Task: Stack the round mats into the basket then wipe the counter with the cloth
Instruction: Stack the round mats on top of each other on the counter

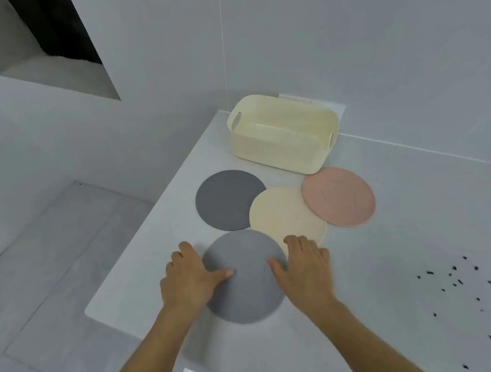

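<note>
Left hand: spread flat on round, matte light-grey mat
Right hand: spread flat, same mat
Basket: cream textured plastic basket, rectangular

A single head-worn, wide-angle view looks forward and steeply down onto the bench from close above, at arm's reach. It faces the back wall, with the bench's left edge and the floor below falling away at left.
</note>
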{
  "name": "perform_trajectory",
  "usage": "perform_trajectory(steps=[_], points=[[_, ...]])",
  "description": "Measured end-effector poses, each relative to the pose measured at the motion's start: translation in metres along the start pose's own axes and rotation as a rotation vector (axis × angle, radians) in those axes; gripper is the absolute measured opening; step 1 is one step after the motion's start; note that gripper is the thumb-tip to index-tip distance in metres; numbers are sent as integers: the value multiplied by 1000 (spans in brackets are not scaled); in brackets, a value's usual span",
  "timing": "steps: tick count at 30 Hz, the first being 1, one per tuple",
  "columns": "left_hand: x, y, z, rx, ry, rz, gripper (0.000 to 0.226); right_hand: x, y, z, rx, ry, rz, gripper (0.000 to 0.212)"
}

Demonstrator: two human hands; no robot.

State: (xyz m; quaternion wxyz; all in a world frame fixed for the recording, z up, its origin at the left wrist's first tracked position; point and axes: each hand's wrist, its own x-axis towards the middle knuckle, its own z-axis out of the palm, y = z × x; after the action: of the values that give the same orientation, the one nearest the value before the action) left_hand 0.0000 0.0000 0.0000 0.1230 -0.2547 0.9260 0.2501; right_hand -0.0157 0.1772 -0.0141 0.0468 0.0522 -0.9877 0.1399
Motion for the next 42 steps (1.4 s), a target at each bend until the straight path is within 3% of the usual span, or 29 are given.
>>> perform_trajectory(steps=[4,8,10,12,17,22,26,27,34,42], points=[[5,-2,5,-52,-40,-74,71,-2,-3,6,46,-203,65,34],[12,-3,7,-10,-72,-77,67,3,1,10,69,-264,102,40],[12,-3,7,-9,-97,-41,52,5,2,9,107,-279,134,41],[10,-2,8,-94,-59,19,30,6,3,9,152,-276,148,41],[-11,-2,11,-411,2,204,17,7,9,9,268,-278,165,43],[-21,-3,4,-520,63,316,15,8,15,7,697,-267,344,58],[-21,2,1,-565,103,314,19,6,22,3,913,-324,323,13],[-21,4,2,-581,105,306,22,6,24,0,1000,-333,328,16],[-20,37,7,-746,85,252,11,11,45,-20,1165,-143,368,12],[-11,115,16,-877,-29,326,7,41,95,-54,1083,83,406,10]])
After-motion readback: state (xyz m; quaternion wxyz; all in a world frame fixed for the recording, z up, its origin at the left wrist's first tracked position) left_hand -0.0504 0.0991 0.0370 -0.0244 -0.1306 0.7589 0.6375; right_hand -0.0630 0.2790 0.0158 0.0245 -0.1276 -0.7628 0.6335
